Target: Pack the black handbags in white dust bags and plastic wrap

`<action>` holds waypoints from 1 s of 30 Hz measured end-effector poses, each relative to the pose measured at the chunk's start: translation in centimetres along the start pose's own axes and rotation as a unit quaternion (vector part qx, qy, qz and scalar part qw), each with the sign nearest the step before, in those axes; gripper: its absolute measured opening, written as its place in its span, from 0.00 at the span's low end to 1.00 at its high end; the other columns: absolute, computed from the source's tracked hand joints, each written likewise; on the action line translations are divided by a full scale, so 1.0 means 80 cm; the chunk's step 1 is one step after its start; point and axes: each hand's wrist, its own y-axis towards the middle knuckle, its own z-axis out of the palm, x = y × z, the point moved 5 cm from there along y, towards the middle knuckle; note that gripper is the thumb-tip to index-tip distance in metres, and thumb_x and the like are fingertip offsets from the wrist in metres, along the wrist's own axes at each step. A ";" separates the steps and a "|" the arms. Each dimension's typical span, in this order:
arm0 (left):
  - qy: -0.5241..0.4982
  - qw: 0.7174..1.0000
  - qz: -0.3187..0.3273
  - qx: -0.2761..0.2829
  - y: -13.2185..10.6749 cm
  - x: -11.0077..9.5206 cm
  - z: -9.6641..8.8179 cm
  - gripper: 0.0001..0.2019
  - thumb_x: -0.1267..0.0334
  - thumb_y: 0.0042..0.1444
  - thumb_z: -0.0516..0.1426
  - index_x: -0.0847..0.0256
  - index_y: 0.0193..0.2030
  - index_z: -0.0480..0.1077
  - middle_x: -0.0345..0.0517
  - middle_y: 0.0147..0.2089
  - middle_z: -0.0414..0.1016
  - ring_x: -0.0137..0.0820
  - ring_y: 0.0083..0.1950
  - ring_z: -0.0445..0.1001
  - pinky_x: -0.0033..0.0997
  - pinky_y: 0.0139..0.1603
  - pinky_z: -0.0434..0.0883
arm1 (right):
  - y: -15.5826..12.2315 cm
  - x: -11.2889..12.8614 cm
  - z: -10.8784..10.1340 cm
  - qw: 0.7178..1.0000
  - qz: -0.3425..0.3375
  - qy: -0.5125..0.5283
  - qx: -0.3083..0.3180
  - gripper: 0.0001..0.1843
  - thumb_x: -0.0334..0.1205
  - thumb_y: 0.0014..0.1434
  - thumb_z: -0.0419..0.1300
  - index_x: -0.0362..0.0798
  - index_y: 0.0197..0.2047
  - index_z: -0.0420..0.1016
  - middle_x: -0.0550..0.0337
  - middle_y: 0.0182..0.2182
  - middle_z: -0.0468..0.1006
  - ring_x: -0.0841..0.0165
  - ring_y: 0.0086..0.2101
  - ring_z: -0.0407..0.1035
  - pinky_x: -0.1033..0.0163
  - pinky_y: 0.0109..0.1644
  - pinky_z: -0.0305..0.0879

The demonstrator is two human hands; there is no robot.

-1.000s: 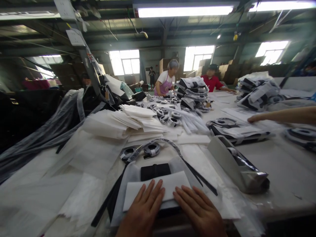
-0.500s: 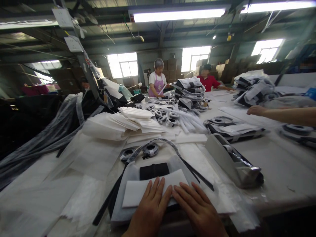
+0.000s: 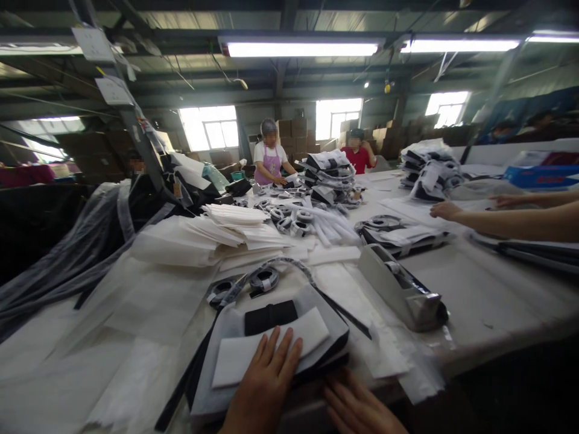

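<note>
My left hand [image 3: 268, 380] lies flat, fingers spread, on a folded white foam sheet [image 3: 228, 360]. That sheet rests on a black fabric item covered with a thin whitish liner [image 3: 328, 319]. A black folded piece [image 3: 271, 317] shows just beyond the foam. My right hand [image 3: 362, 407] is lower, by the table edge at the item's near right corner. Its fingers are stretched out, dim and partly blurred, with nothing visible in them. A black strap [image 3: 181, 386] runs down the item's left side, and a wrapped strap [image 3: 289, 260] arches behind it.
A grey tape dispenser [image 3: 398, 292] stands to the right. Behind lie wrapped coils [image 3: 263, 279], stacked white sheets [image 3: 235, 217] and a pile of packed black items [image 3: 328, 172]. A co-worker's arm [image 3: 511, 220] reaches in from the right. Two people stand across the table.
My right hand has slid off the foam sheet, down towards the table edge. My left hand stays on the foam. The view has turned slightly right.
</note>
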 end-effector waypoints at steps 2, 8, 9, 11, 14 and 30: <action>-0.003 1.000 0.001 -0.013 0.000 0.001 -0.001 0.28 0.78 0.61 0.48 0.60 0.67 0.62 0.47 0.68 0.67 0.44 0.64 0.70 0.45 0.57 0.76 | 0.006 -0.004 -0.003 0.998 -0.045 -0.044 0.015 0.24 0.56 0.64 0.59 0.64 0.62 0.71 0.55 0.62 0.68 0.52 0.60 0.62 0.43 0.60 0.67; -0.040 0.999 -0.021 -0.024 -0.001 0.012 -0.009 0.26 0.73 0.64 0.50 0.62 0.68 0.60 0.49 0.66 0.69 0.44 0.65 0.70 0.45 0.58 0.76 | 0.024 -0.009 0.006 0.989 -0.132 -0.069 0.016 0.19 0.40 0.66 0.55 0.60 0.59 0.75 0.56 0.59 0.74 0.55 0.58 0.66 0.48 0.58 0.70; -0.046 0.998 -0.026 -0.028 -0.001 0.014 -0.012 0.26 0.72 0.65 0.50 0.61 0.69 0.59 0.48 0.66 0.69 0.43 0.65 0.70 0.45 0.58 0.76 | 0.027 -0.003 0.015 0.990 -0.126 -0.060 0.027 0.21 0.37 0.66 0.54 0.60 0.59 0.75 0.57 0.59 0.74 0.56 0.59 0.65 0.48 0.58 0.70; -0.048 0.998 -0.027 -0.039 -0.003 0.018 -0.016 0.25 0.70 0.66 0.49 0.59 0.70 0.57 0.47 0.66 0.69 0.41 0.65 0.70 0.43 0.59 0.75 | 0.034 0.013 0.036 0.990 -0.124 -0.055 0.043 0.23 0.33 0.62 0.53 0.59 0.57 0.75 0.58 0.59 0.74 0.57 0.59 0.67 0.48 0.58 0.70; -0.029 0.998 -0.023 -0.050 -0.005 0.022 -0.021 0.26 0.70 0.66 0.49 0.59 0.71 0.56 0.46 0.67 0.68 0.39 0.66 0.69 0.40 0.60 0.74 | 0.044 0.037 0.064 0.982 -0.156 -0.095 0.037 0.26 0.30 0.55 0.53 0.53 0.55 0.76 0.54 0.54 0.79 0.56 0.54 0.74 0.50 0.53 0.75; -0.051 0.990 -0.101 -0.088 -0.020 0.050 -0.018 0.42 0.78 0.55 0.47 0.62 0.76 0.37 0.52 0.67 0.69 0.38 0.69 0.64 0.34 0.63 0.70 | 0.054 0.084 0.066 0.922 -0.204 -0.329 0.009 0.19 0.38 0.65 0.58 0.51 0.59 0.74 0.50 0.51 0.81 0.56 0.49 0.78 0.53 0.49 0.77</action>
